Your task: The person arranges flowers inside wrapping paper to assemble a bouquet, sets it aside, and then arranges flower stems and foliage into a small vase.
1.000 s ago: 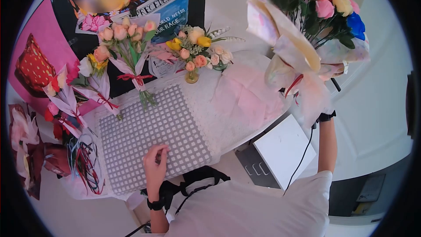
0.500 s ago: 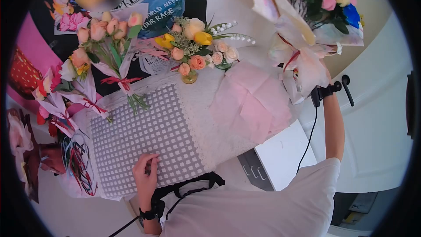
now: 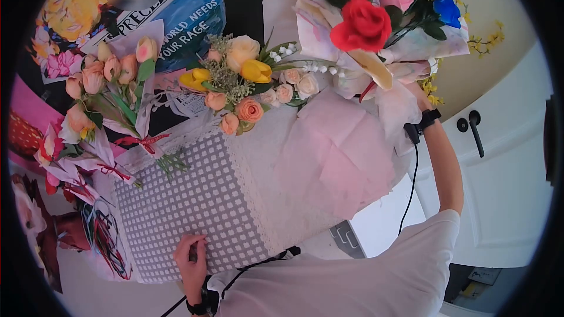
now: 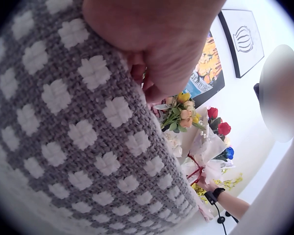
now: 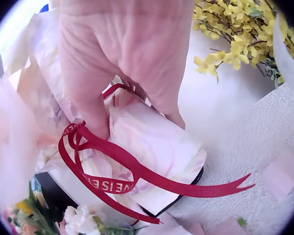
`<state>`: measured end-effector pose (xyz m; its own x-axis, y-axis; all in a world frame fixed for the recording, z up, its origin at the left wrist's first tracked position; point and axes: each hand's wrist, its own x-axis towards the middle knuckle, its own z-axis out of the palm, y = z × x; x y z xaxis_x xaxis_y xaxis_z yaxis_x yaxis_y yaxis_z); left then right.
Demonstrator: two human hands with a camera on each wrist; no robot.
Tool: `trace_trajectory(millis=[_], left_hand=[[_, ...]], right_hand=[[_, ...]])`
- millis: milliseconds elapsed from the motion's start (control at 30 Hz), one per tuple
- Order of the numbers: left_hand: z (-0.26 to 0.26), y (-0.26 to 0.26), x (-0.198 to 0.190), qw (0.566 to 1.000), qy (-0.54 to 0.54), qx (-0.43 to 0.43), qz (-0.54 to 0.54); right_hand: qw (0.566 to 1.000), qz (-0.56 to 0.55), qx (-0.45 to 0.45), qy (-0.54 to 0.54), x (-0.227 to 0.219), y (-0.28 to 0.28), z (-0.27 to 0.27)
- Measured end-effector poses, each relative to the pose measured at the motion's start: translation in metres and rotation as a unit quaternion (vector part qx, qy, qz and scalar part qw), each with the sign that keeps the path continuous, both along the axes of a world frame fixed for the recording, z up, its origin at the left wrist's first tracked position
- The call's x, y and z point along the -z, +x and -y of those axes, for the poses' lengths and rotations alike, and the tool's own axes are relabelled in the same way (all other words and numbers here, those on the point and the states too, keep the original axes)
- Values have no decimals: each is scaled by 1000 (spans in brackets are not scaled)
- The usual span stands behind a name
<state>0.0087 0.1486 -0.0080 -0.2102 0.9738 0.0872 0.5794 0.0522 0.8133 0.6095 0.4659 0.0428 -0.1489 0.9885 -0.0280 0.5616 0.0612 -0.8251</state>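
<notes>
My right hand (image 3: 418, 96) grips a large bouquet by its wrapped lower part (image 5: 152, 142), where a red ribbon (image 5: 112, 152) is tied. Red, blue, pink and cream flowers (image 3: 361, 23) fill its top, at the upper right of the head view. Pale pink sheets (image 3: 338, 152) lie on the table just left of and below the bouquet. Loosely curled, my left hand (image 3: 191, 263) rests at the near edge of the grey-and-white checked cloth (image 3: 194, 199) and holds nothing that shows.
Small wrapped bouquets (image 3: 111, 82) stand along the back left, beside a little vase arrangement (image 3: 241, 76). Ribbons (image 3: 106, 238) hang at the left edge. Yellow blossoms (image 5: 235, 39) are near the right hand. A white cabinet (image 3: 388, 214) and a door (image 3: 505, 170) are at right.
The large bouquet and my right hand have moved left, closer to the back of the table. My left hand stays by the cloth's near edge. The head view has shifted.
</notes>
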Motion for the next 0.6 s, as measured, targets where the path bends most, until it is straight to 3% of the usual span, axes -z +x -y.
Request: trace_trajectory(millis=[500,567,600], left_hand=[[2,-3,0,1000,11,8,2],[3,-2,1,1000,26,8,9],[3,-3,1,1000,29,8,9]], right_hand=[[987,-136,74,-33,-16,-54,25],[999,16,16,-25,-28,-58,23],[1000,15,16,-22,-26,-56,22]])
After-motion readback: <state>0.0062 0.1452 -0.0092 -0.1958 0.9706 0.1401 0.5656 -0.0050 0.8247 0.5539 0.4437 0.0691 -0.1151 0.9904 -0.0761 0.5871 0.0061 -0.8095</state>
